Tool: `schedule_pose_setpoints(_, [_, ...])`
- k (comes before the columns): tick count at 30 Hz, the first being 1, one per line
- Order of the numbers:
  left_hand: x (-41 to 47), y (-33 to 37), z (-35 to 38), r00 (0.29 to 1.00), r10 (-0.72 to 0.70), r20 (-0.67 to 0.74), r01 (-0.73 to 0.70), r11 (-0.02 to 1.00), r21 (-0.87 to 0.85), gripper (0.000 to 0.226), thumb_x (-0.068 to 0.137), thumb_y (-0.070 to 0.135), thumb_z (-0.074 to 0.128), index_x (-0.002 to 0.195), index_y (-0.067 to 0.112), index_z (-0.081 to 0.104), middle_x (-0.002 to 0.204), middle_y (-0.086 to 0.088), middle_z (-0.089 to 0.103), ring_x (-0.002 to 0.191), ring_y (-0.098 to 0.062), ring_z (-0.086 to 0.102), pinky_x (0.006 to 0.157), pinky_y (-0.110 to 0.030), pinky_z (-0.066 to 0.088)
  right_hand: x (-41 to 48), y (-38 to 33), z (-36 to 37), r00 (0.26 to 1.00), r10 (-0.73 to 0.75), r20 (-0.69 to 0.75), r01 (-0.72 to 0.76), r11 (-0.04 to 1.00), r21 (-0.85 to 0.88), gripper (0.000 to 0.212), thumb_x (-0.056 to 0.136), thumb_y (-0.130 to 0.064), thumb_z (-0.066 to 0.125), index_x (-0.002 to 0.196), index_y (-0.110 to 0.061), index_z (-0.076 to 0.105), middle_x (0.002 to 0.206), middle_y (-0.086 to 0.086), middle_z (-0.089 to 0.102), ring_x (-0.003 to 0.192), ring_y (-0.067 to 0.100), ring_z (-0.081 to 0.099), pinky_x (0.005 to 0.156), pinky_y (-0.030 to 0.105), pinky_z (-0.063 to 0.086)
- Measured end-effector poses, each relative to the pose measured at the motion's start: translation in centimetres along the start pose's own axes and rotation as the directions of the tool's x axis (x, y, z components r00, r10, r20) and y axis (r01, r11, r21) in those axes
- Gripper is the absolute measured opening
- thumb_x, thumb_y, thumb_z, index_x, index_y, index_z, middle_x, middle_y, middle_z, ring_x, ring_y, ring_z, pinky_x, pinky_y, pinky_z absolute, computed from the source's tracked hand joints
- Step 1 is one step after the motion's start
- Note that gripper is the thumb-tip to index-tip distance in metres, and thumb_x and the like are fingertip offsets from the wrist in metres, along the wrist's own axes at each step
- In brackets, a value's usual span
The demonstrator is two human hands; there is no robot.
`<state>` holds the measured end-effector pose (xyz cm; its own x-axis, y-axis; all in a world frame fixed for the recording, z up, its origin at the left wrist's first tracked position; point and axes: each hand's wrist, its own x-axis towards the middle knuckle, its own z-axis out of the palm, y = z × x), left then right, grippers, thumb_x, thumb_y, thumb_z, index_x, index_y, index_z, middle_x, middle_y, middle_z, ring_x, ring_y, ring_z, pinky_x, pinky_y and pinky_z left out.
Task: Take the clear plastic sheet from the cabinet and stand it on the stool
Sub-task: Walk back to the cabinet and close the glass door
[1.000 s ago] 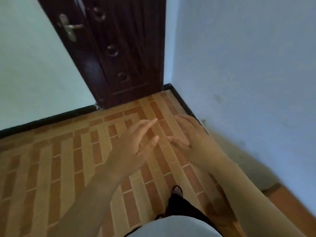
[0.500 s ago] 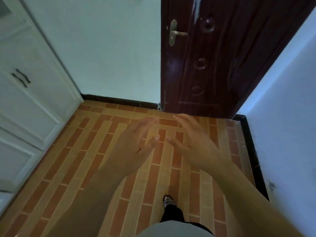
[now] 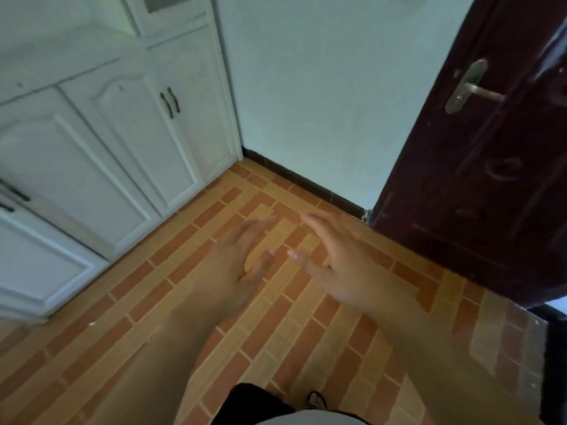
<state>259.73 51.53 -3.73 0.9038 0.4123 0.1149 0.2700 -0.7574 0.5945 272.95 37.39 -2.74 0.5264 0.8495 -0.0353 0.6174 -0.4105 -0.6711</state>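
A white cabinet [image 3: 101, 142] with shut panel doors and dark handles [image 3: 170, 102] fills the left side of the head view. My left hand [image 3: 236, 259] hovers over the floor at centre, fingers spread, holding nothing. Just to its right my right hand [image 3: 337, 265] is also held out flat and empty. Both hands are well clear of the cabinet doors. No clear plastic sheet and no stool are in view.
A dark brown door [image 3: 478, 167] with a metal lever handle [image 3: 472, 87] stands at the right. A pale wall [image 3: 322, 96] runs between cabinet and door. Orange brick-pattern tiles [image 3: 171, 302] cover the floor. My foot [image 3: 316, 400] shows at the bottom.
The view has swung left: the door slid to the right edge and the white cabinet came into view on the left. Both hands stay held out, open and empty.
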Motion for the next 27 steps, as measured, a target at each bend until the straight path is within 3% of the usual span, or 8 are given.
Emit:
schedule_pose_setpoints(4, [-0.1,-5.0,-3.4,0.984,-0.16,-0.072,0.161,0.987,0.007,0.051,0.09,0.057,0.027,0.138,0.04,0.03,0.143,0.006,0.038,0.129,-0.012,0.037,0.102,-0.03,0.032,6.4,-3.7,3.1,0.981,-0.111,0.162,0.117,0.993,-0.03,0.065,0.087,-0.058,0.039,0.143,-0.035,0.016,0.153,-0.016,0.013,0.139,0.008,0.017,0.101,0.026,0.021])
schedule_pose_setpoints(11, [2.1,-14.4,-10.0,0.938,-0.27,-0.216,0.274,0.962,-0.013,0.052,0.088,0.06,0.026,0.136,0.04,0.032,0.141,0.006,0.042,0.127,-0.013,0.04,0.104,-0.034,0.034,17.6,-10.2,8.8,0.947,-0.255,0.198,0.27,0.961,-0.055,0.064,0.086,-0.058,0.042,0.142,-0.032,0.022,0.152,-0.014,0.019,0.137,0.007,0.023,0.101,0.026,0.026])
schedule_pose_setpoints(16, [3.7,-20.8,-16.1,0.92,-0.265,-0.29,0.276,0.961,-0.002,0.051,0.089,0.058,0.026,0.135,0.04,0.034,0.135,0.005,0.046,0.121,-0.011,0.044,0.1,-0.035,0.038,24.7,-16.3,12.0,0.916,-0.362,0.176,0.372,0.928,-0.026,0.064,0.088,-0.056,0.044,0.142,-0.03,0.024,0.151,-0.012,0.022,0.135,0.007,0.026,0.099,0.02,0.023])
schedule_pose_setpoints(22, [4.9,-25.9,-22.4,0.89,-0.24,-0.387,0.3,0.948,0.102,0.054,0.089,0.055,0.027,0.137,0.032,0.036,0.136,0.001,0.047,0.122,-0.014,0.045,0.096,-0.027,0.033,30.7,-22.0,15.0,0.878,-0.445,0.174,0.454,0.891,-0.014,0.064,0.087,-0.056,0.044,0.142,-0.029,0.026,0.152,-0.01,0.023,0.137,0.01,0.026,0.106,0.03,0.028])
schedule_pose_setpoints(27, [6.0,-28.9,-26.8,0.852,-0.232,-0.47,0.324,0.938,0.125,0.055,0.088,0.055,0.027,0.137,0.031,0.037,0.136,0.001,0.047,0.122,-0.014,0.044,0.098,-0.027,0.032,35.6,-25.9,16.1,0.838,-0.509,0.198,0.514,0.857,0.027,0.065,0.087,-0.054,0.045,0.143,-0.026,0.026,0.153,-0.007,0.021,0.138,0.011,0.024,0.107,0.028,0.025])
